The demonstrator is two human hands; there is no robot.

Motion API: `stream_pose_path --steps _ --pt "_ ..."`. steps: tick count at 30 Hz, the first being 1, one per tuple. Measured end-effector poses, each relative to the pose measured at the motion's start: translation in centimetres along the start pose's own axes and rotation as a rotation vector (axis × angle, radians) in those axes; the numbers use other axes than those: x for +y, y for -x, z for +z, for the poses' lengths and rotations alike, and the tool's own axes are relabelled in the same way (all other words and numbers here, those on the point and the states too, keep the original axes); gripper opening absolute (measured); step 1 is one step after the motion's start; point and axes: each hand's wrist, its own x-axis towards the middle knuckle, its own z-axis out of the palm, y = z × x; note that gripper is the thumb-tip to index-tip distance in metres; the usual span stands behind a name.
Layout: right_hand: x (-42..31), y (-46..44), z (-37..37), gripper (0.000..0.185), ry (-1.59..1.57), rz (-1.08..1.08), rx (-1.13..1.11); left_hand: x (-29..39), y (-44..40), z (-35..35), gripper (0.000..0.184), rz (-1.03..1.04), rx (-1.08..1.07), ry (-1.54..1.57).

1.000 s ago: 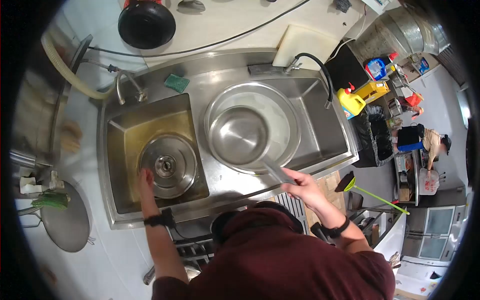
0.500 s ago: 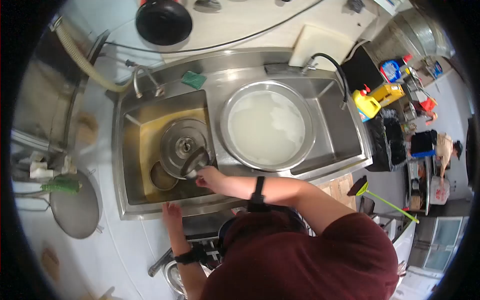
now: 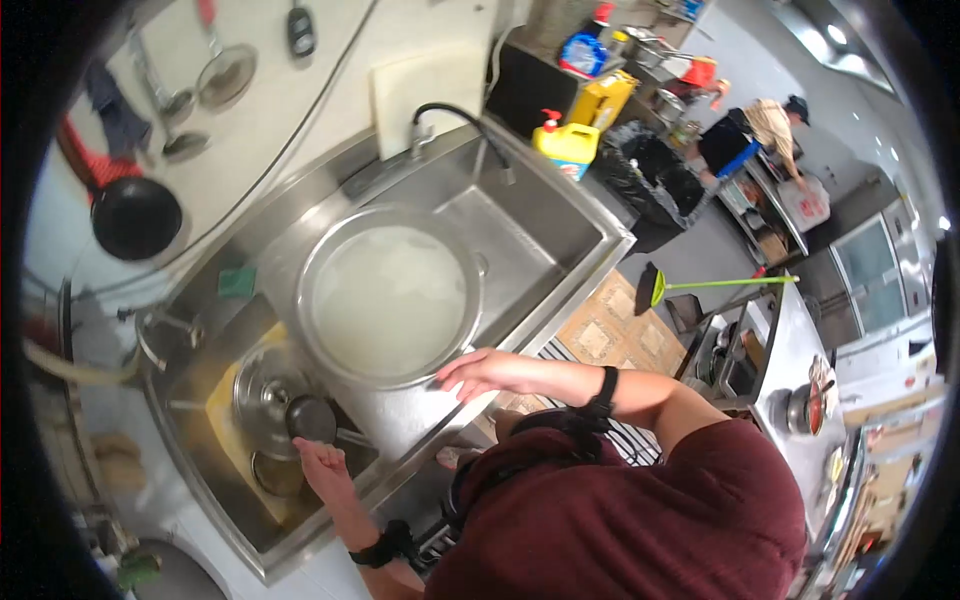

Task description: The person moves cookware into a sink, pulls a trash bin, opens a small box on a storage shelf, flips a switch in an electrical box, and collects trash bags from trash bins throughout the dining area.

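Observation:
My right hand (image 3: 482, 374) is held with its fingers apart beside the lower right rim of a large steel basin (image 3: 472, 338), which holds cloudy whitish liquid. Nothing is in this hand. Over the near edge of the left sink, my left hand (image 3: 325, 468) has its fingers curled in; whatever they hold, if anything, is hidden. Its fingertips are right by a small dark round vessel (image 3: 311, 419). Under and behind that vessel, a round metal lid (image 3: 262, 395) lies in the left sink. Another round piece (image 3: 276, 473) is lower down in the yellowish water.
A green scouring pad (image 3: 236, 282) is on the sink's back ledge. The black faucet (image 3: 460, 112) arches over the right sink. To the right are a yellow bottle (image 3: 568, 143), a black-lined bin (image 3: 655, 180), a green broom (image 3: 720, 283) and another person (image 3: 768, 130) farther off.
The view has swung to the right. My right hand has left the left sink, let go of the small vessel and come to the basin's rim. My left hand has moved in beside that vessel.

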Motion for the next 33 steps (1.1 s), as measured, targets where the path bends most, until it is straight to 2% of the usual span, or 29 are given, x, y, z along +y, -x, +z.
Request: stream_pose_path --steps 2,6,9,10,12,15,17,19,22,23,25,26,27,28,29,30,31,32,33 --pt "-1.3 4.1 -3.9 0.025 -0.203 -0.044 0.215 -1.1 -0.8 3.9 0.035 -0.086 -0.282 0.098" --pt "0.0 8.7 -13.0 0.023 -0.467 -0.194 0.331 -6.1 0.9 15.5 0.034 -0.22 -0.276 -0.006" --pt "-0.3 11.2 -17.9 0.023 -0.491 -0.193 0.314 -12.3 0.4 22.1 0.024 -0.275 -0.509 -0.116" --pt "-0.7 11.8 -19.8 0.024 -0.476 -0.175 0.288 -14.2 0.8 25.0 0.017 -0.234 -0.512 -0.217" --pt "-1.1 12.6 -23.5 0.027 -0.457 -0.181 0.287 -17.6 1.5 32.0 0.027 -0.156 -0.505 -0.407" --pt "-1.5 13.7 -29.8 0.029 -0.46 -0.136 0.228 -24.8 -6.2 37.5 0.051 -0.187 -0.475 -0.628" --pt "-2.9 16.2 -32.5 0.028 -0.504 -0.154 0.239 -29.2 -12.9 40.5 0.049 -0.15 -0.382 -0.701" --pt "-3.0 18.1 -36.0 0.028 -0.509 -0.205 0.248 -32.9 -21.0 41.3 0.047 0.046 -0.296 -0.88" --pt "-2.9 21.4 -40.4 0.029 -0.596 -0.212 0.389 -33.2 -32.6 42.0 0.041 0.265 -0.363 -1.404" --pt "-2.0 22.1 -42.2 0.03 -0.602 -0.209 0.428 -32.5 -34.6 42.4 0.038 0.273 -0.3 -1.201" --pt "-1.4 23.3 -44.8 0.03 -0.64 -0.211 0.556 -31.7 -40.6 43.7 0.042 0.739 -0.334 -1.441" --pt "-1.2 23.9 -45.7 0.03 -0.671 -0.207 0.625 -32.2 -43.6 45.5 0.05 1.306 -0.382 -1.785" --pt "-0.7 24.6 -46.0 0.029 -0.716 -0.203 0.701 -32.3 -46.5 45.3 0.049 0.981 -0.649 -1.409" --pt "-0.9 25.2 -46.2 0.03 -0.739 -0.246 0.719 -32.5 -49.2 45.2 0.049 0.476 -0.881 -0.667" --pt "-0.6 25.4 -46.1 0.03 -0.777 -0.29 0.75 -32.6 -51.8 45.1 0.049 0.164 -0.884 -0.234" --pt "-0.1 25.4 -46.1 0.031 -0.797 -0.314 0.774 -32.9 -54.3 45.8 0.048 0.491 -0.777 -0.893" --pt "0.4 25.5 -46.2 0.031 -0.842 -0.316 0.813 -33.0 -56.6 46.5 0.047 0.794 -0.575 -1.547" --pt "1.0 25.1 -46.5 0.031 -0.875 -0.306 0.834 -33.3 -57.6 46.7 0.047 0.837 -0.51 -1.757" --pt "1.3 24.8 -46.8 0.031 -0.899 -0.288 0.837 -33.9 -57.7 47.2 0.047 0.822 -0.53 -1.801"
